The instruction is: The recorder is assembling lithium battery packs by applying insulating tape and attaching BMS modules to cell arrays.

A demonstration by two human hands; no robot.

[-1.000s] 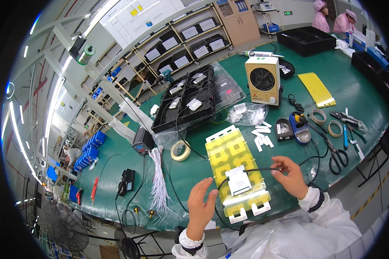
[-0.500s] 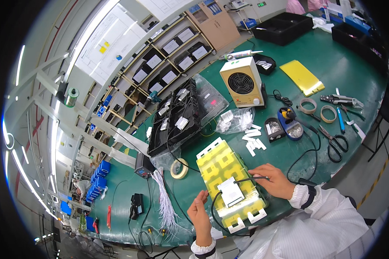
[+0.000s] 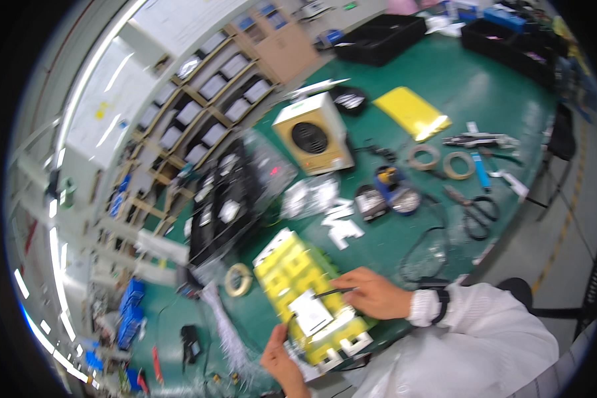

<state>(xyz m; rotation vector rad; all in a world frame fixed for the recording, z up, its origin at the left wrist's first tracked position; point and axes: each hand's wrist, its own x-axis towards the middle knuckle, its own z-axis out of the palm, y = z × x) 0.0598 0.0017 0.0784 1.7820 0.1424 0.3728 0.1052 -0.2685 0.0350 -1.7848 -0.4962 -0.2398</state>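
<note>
A yellow-wrapped pack [image 3: 280,266] with white end pieces lies tilted on the table before me. A white rectangular plate [image 3: 311,313] sits on top of it, with black cables at both sides. My right hand [image 3: 377,295] is closed on a black cable [image 3: 331,292] leading to the plate's right side. At the pack's left edge, my left hand [image 3: 282,361] has its fingertips together at the other black cable [image 3: 292,321]. Motion blur softens that grip, and part of the left cable is hidden by the hand.
Beyond the pack are white strips [image 3: 341,229], a soldering iron stand [image 3: 397,191], a boxy fan [image 3: 315,136] and an open black case [image 3: 225,199]. Scissors [image 3: 474,211] and tape rolls [image 3: 458,165] lie to the right. White wires [image 3: 222,331] and a tape roll [image 3: 238,279] lie left.
The whole view has shifted, so the table's contents appear further left, and it is blurred. My left hand has gone from open beside the pack to fingertips on the left cable; the right keeps its cable.
</note>
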